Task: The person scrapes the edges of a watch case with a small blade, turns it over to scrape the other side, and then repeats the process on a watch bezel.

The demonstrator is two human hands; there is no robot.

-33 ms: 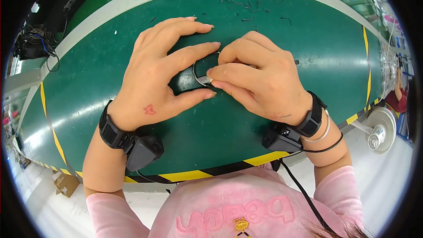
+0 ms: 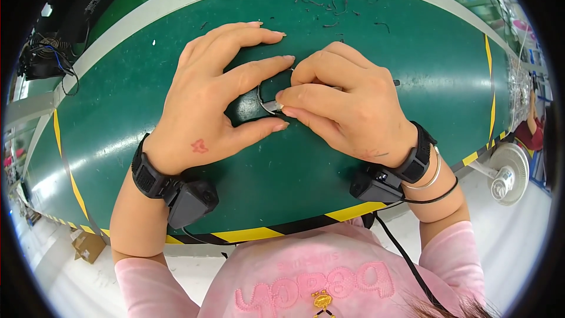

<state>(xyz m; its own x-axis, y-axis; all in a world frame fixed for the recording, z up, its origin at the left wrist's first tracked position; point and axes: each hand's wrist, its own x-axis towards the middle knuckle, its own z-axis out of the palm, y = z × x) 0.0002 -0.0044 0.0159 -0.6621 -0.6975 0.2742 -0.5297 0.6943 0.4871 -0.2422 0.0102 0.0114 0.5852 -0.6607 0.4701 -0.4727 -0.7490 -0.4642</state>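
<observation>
Nothing has shifted since the earlier frame: both hands sit as before. From the head view, the left hand [image 2: 218, 100] lies spread wide on the green desk [image 2: 412, 41], fingers pointing toward two o'clock. The right hand [image 2: 347, 106] pinches a small metal ring [image 2: 266, 103] at its nine o'clock, between both thumbs.

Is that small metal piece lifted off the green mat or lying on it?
Cannot tell. The right hand pinches the metal piece at its fingertips, the left hand alongside; fingers hide its underside.
</observation>
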